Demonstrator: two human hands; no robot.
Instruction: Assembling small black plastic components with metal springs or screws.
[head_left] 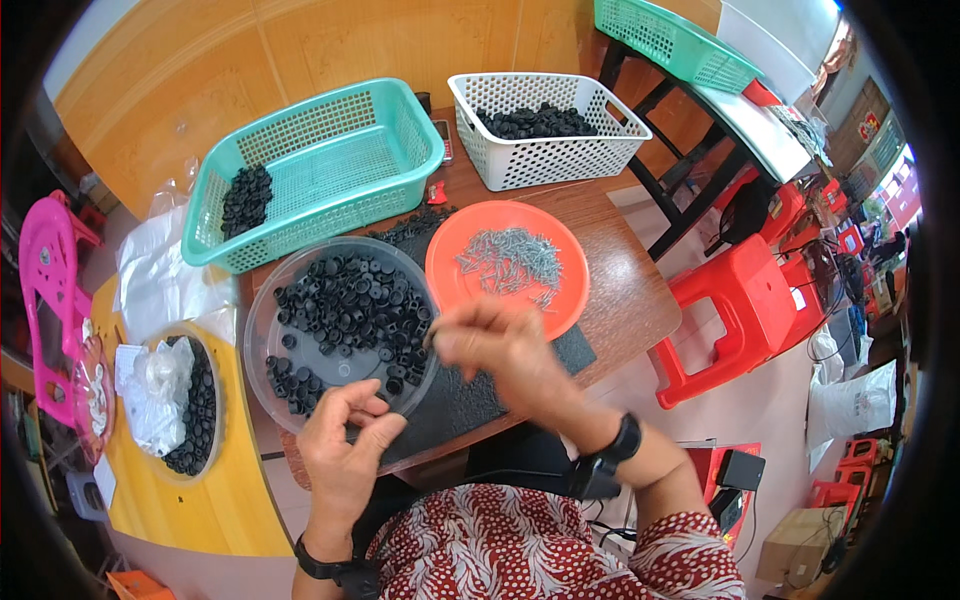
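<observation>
loose black caps (345, 295) lie in the clear round tub (252, 345), just ahead of the left hand (342, 435), curled narrow with any hold untellable, and left of the equally near right hand (500, 350), pinching what seems a small dark piece (431, 336).

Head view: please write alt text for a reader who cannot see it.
A person's left hand is at the near rim of a clear tub of small black parts; the right hand is near an orange plate of silvery pieces. Behind stand a green basket and a white basket.
</observation>
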